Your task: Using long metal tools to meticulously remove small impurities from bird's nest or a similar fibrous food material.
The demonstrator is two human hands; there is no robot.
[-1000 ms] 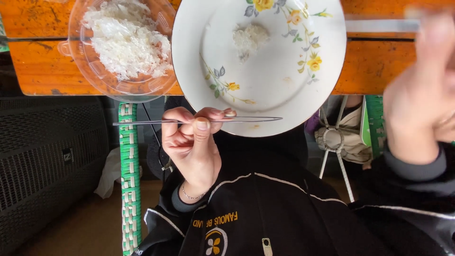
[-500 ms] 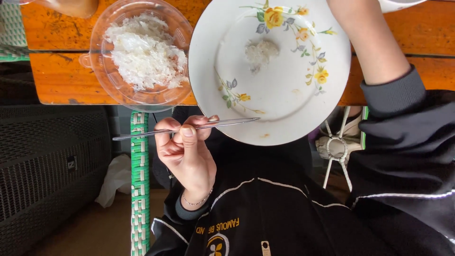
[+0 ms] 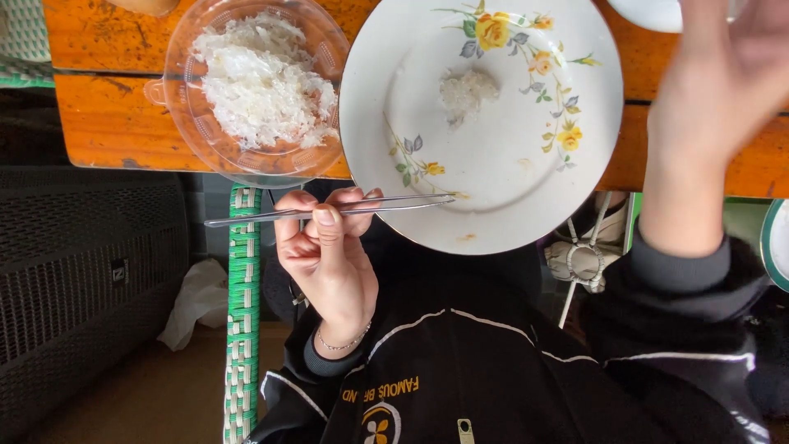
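Observation:
My left hand (image 3: 329, 255) is shut on a pair of thin metal chopsticks (image 3: 329, 211), held level just below the table edge. Their tips lie over the near rim of a white plate with yellow flowers (image 3: 526, 189), which carries a small clump of white rice (image 3: 467, 89). A clear plastic bowl (image 3: 177, 90) heaped with white rice (image 3: 263, 82) sits left of the plate. My right hand (image 3: 723, 90) is raised at the upper right over the plate's edge. It is blurred and its fingers run out of view near a white dish (image 3: 657, 12).
The orange wooden table (image 3: 107, 123) fills the top of the view. Below it are my black jacket (image 3: 493, 370), a green and white woven chair edge (image 3: 242, 329), a dark wicker seat (image 3: 82, 288) and a green-rimmed plate (image 3: 777, 247) at the far right.
My right arm has swung from the right side up and across the plate's far right. The chopsticks stay level in my left hand. The view has shifted slightly.

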